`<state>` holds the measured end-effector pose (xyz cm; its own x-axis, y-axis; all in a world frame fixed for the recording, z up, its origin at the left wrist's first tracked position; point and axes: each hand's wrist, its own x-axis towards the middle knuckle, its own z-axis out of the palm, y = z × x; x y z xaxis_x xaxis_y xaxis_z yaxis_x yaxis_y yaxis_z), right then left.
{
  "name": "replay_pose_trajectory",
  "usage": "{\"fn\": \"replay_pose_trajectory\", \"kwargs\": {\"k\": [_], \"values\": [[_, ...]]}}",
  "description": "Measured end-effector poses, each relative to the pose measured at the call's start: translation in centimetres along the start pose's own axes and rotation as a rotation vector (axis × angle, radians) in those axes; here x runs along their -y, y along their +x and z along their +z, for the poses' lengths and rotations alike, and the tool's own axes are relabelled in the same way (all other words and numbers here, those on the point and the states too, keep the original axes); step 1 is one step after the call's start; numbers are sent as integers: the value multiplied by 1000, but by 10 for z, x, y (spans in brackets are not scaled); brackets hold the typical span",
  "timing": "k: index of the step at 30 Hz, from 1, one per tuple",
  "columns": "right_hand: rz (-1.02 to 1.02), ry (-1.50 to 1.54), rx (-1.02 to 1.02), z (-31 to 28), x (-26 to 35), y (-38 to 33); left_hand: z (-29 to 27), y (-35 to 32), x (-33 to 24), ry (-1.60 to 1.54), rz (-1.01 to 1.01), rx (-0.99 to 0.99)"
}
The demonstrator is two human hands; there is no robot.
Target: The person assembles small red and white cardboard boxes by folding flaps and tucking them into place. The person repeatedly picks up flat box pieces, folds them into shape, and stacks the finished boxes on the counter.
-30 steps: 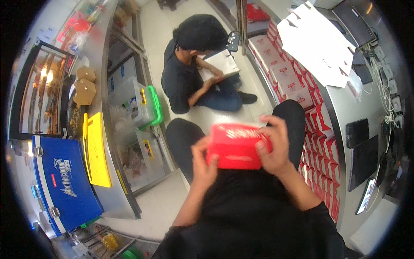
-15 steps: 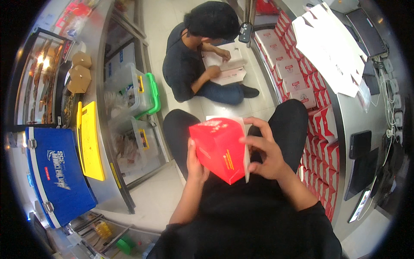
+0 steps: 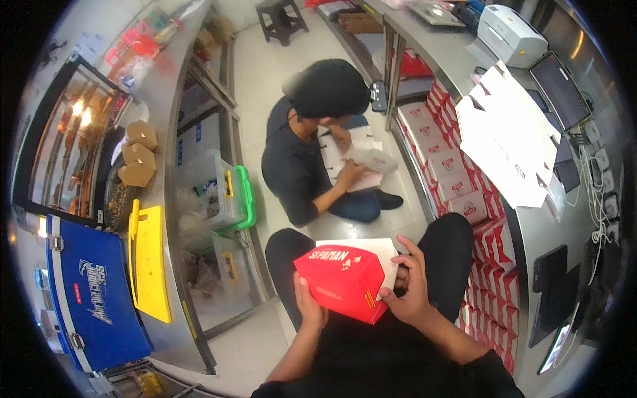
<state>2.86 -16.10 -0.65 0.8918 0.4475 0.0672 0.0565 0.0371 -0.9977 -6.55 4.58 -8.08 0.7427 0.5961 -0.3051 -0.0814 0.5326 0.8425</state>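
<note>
A red and white cardboard food box (image 3: 338,282) is held over my lap, its printed red side facing up and toward me. My left hand (image 3: 310,303) grips its left side, thumb on the red face and the other fingers mostly hidden beneath. At the right end, my right hand (image 3: 409,285) has its thumb against the white flap (image 3: 386,255), with the index finger raised and curled at the flap's edge. White inner card shows along the box's far side.
A co-worker (image 3: 292,159) sits on the floor ahead, handling a white carton (image 3: 371,159). Stacked red and white boxes (image 3: 458,176) fill the right shelf. Flat white cartons (image 3: 507,139) lie on the right counter. At left are a blue cooler (image 3: 96,292) and yellow board (image 3: 151,265).
The view has tilted up, so everything sits lower in it. The red box has turned to show more of its printed side. My right fingers have shifted at the flap. The co-worker's carton has moved.
</note>
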Motion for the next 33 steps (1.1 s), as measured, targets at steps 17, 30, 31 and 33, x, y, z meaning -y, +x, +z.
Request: {"fn": "replay_pose_trajectory", "kwargs": {"k": [17, 30, 31, 33], "values": [[-46, 46, -13, 39, -12, 15, -44, 17, 8, 62, 118, -62], [-57, 168, 66, 41, -24, 41, -44, 28, -2, 164, 92, -40], [-2, 359, -28, 46, -28, 41, -40, 28, -8, 238, 135, -40], [0, 386, -118, 52, -32, 39, -42, 27, -7, 203, 145, -30]]}}
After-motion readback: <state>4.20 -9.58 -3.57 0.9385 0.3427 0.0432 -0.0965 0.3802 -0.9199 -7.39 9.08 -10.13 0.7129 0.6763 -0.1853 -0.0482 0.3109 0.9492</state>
